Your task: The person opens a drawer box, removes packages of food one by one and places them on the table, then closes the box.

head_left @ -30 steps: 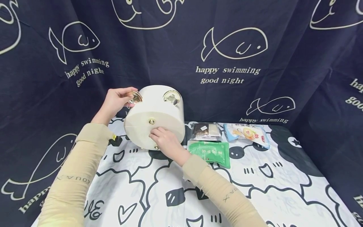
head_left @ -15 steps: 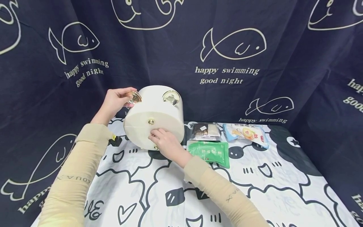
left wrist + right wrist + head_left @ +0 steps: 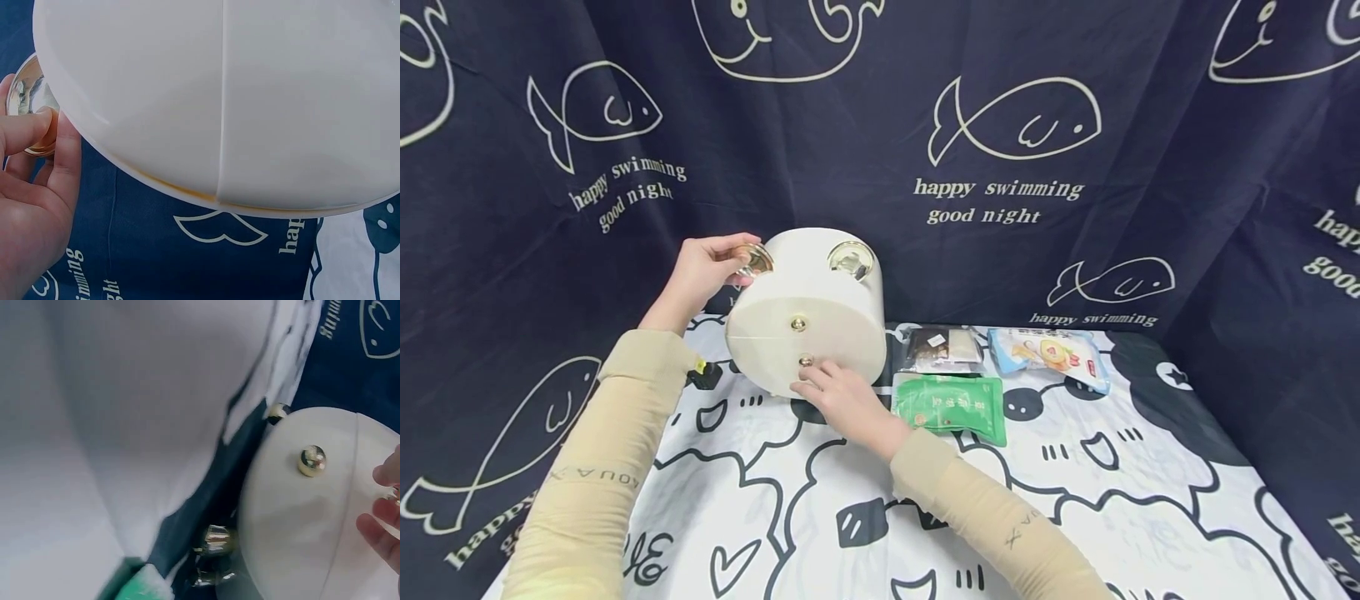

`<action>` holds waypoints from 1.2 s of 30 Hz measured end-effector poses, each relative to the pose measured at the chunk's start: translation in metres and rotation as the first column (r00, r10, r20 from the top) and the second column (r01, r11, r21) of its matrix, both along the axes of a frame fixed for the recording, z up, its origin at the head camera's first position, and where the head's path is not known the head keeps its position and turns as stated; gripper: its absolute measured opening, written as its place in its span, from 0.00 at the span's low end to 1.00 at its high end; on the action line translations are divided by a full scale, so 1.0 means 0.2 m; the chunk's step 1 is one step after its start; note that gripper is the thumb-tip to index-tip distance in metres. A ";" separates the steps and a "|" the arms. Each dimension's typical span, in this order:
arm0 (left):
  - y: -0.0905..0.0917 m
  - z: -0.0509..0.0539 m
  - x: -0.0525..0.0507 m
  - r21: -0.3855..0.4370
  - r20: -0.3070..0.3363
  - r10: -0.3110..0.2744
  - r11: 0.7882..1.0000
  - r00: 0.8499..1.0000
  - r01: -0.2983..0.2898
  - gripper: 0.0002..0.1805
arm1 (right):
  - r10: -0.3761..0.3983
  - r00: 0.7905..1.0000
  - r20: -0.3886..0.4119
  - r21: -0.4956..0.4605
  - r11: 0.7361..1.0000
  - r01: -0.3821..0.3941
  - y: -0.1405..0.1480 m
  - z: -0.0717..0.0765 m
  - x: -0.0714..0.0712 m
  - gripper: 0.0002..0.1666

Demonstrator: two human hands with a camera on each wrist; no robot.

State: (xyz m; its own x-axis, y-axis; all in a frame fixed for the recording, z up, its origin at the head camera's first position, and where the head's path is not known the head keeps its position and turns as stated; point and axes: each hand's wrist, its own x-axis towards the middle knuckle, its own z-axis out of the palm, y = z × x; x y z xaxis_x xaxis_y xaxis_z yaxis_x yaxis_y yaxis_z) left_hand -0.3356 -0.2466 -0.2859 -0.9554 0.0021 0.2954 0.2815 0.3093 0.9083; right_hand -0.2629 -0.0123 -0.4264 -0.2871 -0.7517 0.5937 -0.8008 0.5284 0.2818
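A white oval case [image 3: 808, 312] stands at the back of the table, with two gold knobs on its front; the lower knob [image 3: 806, 360] shows just above my right fingertips. My left hand [image 3: 703, 267] pinches the left gold disc [image 3: 758, 259] on the case; in the left wrist view the thumb lies across that disc [image 3: 37, 100]. My right hand [image 3: 846, 400] is by the lower front, fingers apart and slightly bent. In the right wrist view these fingers [image 3: 386, 519] overlap a partly hidden gold knob; contact cannot be told.
Right of the case lie a green packet [image 3: 950, 405], a clear packet with dark contents [image 3: 942, 349] and a blue-white packet [image 3: 1049, 353]. A small black and yellow object [image 3: 703, 376] sits to its left. Dark fish-print cloth [image 3: 850, 150] hangs behind and at both sides.
My right hand has moved slightly down across the case front, uncovering the lower knob. My left hand stays on the gold disc, and the case keeps its place.
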 end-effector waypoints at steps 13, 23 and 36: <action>0.01 0.00 -0.01 0.014 -0.005 -0.005 1.000 1.000 0.005 0.17 | -0.137 0.990 0.026 0.153 0.979 0.131 -0.01 -0.08 0.00 0.17; -0.01 0.00 0.00 -0.030 -0.013 -0.007 1.000 1.000 0.006 0.17 | -0.167 0.985 0.030 0.220 0.963 0.157 -0.04 -0.07 -0.01 0.17; 0.00 -0.01 0.00 -0.006 -0.051 -0.007 1.000 0.999 0.007 0.19 | -0.184 0.983 -0.002 0.248 0.952 0.179 -0.08 -0.13 -0.03 0.11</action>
State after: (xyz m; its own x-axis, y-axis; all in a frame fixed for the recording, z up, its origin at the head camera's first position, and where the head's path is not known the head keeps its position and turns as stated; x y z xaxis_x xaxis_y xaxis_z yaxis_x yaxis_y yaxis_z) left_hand -0.3347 -0.2470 -0.2887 -0.9391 0.0104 0.3435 0.3294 0.3126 0.8910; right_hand -0.2692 -0.0286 -0.4517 -0.4429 -0.8076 0.3894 -0.7048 0.5820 0.4056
